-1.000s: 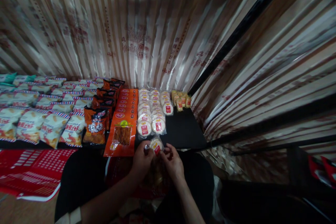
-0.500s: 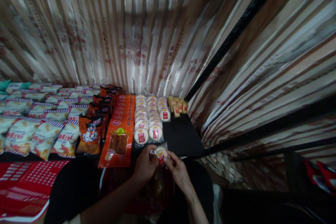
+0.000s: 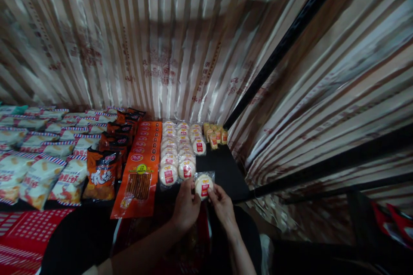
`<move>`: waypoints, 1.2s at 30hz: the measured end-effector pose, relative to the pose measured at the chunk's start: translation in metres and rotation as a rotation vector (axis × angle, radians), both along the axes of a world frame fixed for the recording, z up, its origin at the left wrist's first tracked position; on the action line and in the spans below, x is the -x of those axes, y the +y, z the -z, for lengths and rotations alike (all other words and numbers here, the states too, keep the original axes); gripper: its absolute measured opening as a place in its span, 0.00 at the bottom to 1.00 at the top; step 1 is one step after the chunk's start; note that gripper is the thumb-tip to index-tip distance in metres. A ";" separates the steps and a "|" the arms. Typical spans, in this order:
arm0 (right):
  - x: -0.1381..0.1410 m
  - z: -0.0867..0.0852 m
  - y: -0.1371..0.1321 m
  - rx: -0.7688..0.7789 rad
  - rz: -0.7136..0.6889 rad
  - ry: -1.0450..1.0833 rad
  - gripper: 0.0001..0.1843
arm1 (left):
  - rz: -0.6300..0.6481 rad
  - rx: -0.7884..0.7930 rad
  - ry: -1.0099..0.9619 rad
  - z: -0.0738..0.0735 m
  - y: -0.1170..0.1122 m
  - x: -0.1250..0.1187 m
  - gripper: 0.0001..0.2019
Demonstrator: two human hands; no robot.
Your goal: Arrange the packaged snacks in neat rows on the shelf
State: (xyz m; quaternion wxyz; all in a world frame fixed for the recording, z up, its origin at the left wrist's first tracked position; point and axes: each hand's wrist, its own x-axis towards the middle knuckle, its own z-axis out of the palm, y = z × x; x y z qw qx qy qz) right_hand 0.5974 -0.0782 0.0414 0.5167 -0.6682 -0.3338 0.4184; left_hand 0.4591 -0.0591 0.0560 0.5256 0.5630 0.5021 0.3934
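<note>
Both my hands pinch one round white cake in a clear wrapper with a red label (image 3: 203,185), held low over the front of the black shelf (image 3: 226,172). My left hand (image 3: 186,206) grips its left edge and my right hand (image 3: 222,206) its right edge, fingers closed. Just beyond lie rows of the same wrapped round cakes (image 3: 176,154), with the held one level with the front of the rightmost, shorter row (image 3: 199,146).
Left of the cakes lie a stack of long orange snack packs (image 3: 138,172), dark orange chip bags (image 3: 102,174) and several white chip bags (image 3: 38,172). Small yellow packets (image 3: 214,135) sit at the back right. A striped satin curtain (image 3: 161,43) hangs behind; black frame bars (image 3: 284,43) run at the right.
My hands have carried the wrapped cake up and to the right, from my lap toward the shelf's front beside the rows. The camera has tilted, so the goods sit lower in view.
</note>
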 end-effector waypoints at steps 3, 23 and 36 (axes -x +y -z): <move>-0.007 0.003 0.008 0.005 0.015 -0.036 0.29 | 0.027 -0.012 0.053 0.002 0.004 -0.008 0.24; -0.047 0.031 0.059 0.079 0.063 -0.477 0.29 | 0.272 0.016 0.357 -0.008 0.031 -0.051 0.28; -0.046 0.020 0.101 0.169 0.030 -0.673 0.22 | 0.291 0.058 0.433 -0.014 0.050 -0.070 0.28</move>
